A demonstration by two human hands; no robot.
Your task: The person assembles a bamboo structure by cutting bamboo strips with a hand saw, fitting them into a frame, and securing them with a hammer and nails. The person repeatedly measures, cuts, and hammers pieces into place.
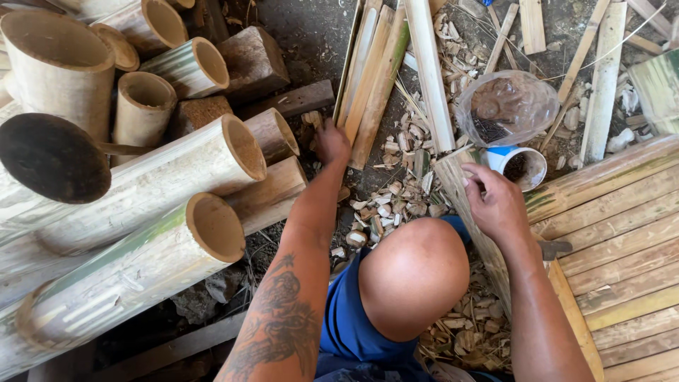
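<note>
Dark earthen ground (pixel 311 35), littered with pale bamboo chips (pixel 396 198), forms the work area, seen from above over a bent bare knee (pixel 414 272) in blue shorts (pixel 346 318).

Left hand (pixel 331 141): extended forward on a tattooed forearm, fingers curled down at the near ends of a bundle of split bamboo slats (pixel 375 78) lying on the ground. Contact with the lower end of the bundle is apparent; whether the fingers pinch a slat or merely press on it cannot be told, as they are hidden under the back of the hand.

Right hand (pixel 495 201): closed around the upper part of a flat bamboo strip (pixel 470 219), which runs from near the chips down past the knee to the lower right. Fingers are wrapped over its edge, knuckles up.

Surroundings: just beyond the right hand stands a white and blue cup (pixel 525 166) with dark contents, and behind it a clear plastic bag (pixel 508 106) holding dark material. To the right lies a platform of flat bamboo slats (pixel 622 240). To the left, cut bamboo tubes (pixel 177 170) are stacked with open ends toward the camera, along with wooden blocks (pixel 251 64) and a round dark disc (pixel 53 159). More split lengths (pixel 605 78) lie scattered at the upper right.
</note>
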